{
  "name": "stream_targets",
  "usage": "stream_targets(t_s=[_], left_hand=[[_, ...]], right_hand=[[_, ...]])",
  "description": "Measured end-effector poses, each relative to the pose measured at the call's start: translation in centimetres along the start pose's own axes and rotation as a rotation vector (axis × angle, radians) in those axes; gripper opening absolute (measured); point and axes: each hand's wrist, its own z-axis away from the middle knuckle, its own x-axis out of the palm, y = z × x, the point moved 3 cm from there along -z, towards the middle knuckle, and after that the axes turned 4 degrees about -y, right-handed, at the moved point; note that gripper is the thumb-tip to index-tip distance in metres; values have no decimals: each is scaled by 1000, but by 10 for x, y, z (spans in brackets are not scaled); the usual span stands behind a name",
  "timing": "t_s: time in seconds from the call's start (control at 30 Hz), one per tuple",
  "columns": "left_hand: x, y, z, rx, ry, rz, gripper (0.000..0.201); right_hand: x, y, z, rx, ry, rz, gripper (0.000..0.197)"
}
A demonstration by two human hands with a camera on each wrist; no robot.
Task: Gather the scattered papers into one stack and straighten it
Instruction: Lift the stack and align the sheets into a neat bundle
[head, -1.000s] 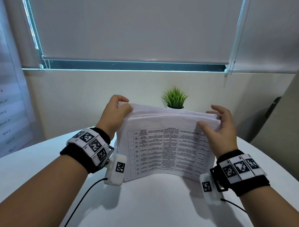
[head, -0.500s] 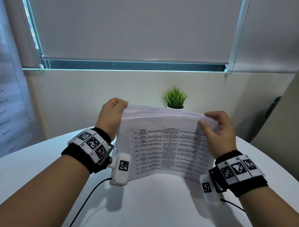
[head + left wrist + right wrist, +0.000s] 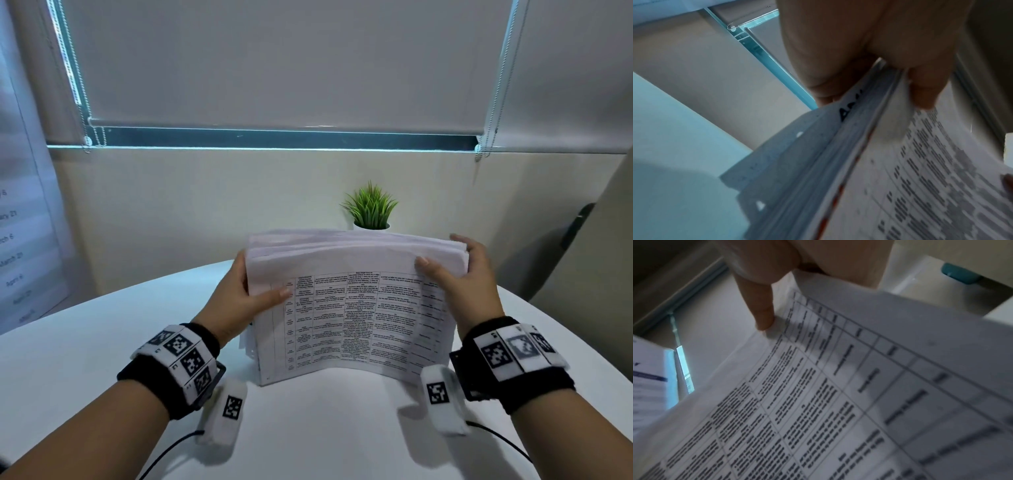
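Observation:
A thick stack of white papers [image 3: 352, 308] stands on its lower edge on the white table [image 3: 102, 342], its front sheet printed with a table of text. My left hand [image 3: 239, 294] grips the stack's left side, thumb on the front sheet and fingers behind. My right hand [image 3: 459, 274] holds the right side near the top, thumb on the front, fingers curled round the edge. In the left wrist view the sheet edges [image 3: 849, 146] run unevenly stepped under my thumb. The right wrist view shows the printed sheet [image 3: 838, 394] below my thumb. The stack bows slightly toward me.
A small green potted plant [image 3: 371, 209] stands just behind the stack against the wall. Cables from the wrist cameras trail over the table near its front edge [image 3: 171, 448]. A roller blind [image 3: 274, 61] hangs above, and a printed board [image 3: 13, 257] stands at the left.
My left hand slid from the stack's top left corner down to its left side, thumb now on the front sheet. The right hand shifted slightly outward on the right edge.

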Motion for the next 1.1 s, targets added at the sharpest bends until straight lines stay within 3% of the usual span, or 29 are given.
stream_targets(t_s=[0.1,0.2,0.27,0.3,0.37,0.43,0.5,0.6,0.67,0.77,0.83,0.9,0.97,1.03,1.1], left_hand=[[4,-9,3,-88,-34,-130,39],[5,-1,1,-39,93,-191,18],[3,9,-1,29,181,-95,22],[2,12,-2,52,196,-22,34],[-3,12,-4,55,165,82,69],[-8,7,-6,0,99,117,86],[-8,1,-4,-37,37,97,76],[-1,3,-2,-18,109,74,52],[3,12,-2,32,196,118,35],[1,31,-4,131,247,158,24],[-4,33,-6,150,247,164,29],[-6,21,-7,77,185,138,51],[-3,-2,-2,-88,59,48,62],[5,-18,5,-205,-23,-42,43],[9,-18,6,-208,13,-76,25]], right_hand=[[2,12,2,90,-88,-48,41],[8,8,4,35,-29,-113,35],[11,-1,4,-5,-6,-184,38],[11,-4,3,-25,-20,-217,41],[11,-4,1,-28,-60,-193,58],[12,0,0,37,-104,-123,76],[13,11,0,108,-176,-111,84],[16,15,3,96,-154,-67,51],[17,10,4,45,-86,-43,39],[19,-9,2,-35,-52,-111,45],[15,-13,-1,-73,-36,-110,49],[11,-6,1,-58,-14,-85,53],[9,11,7,32,-35,-50,55],[9,25,13,119,-94,-11,46],[10,27,15,124,-96,11,36]])
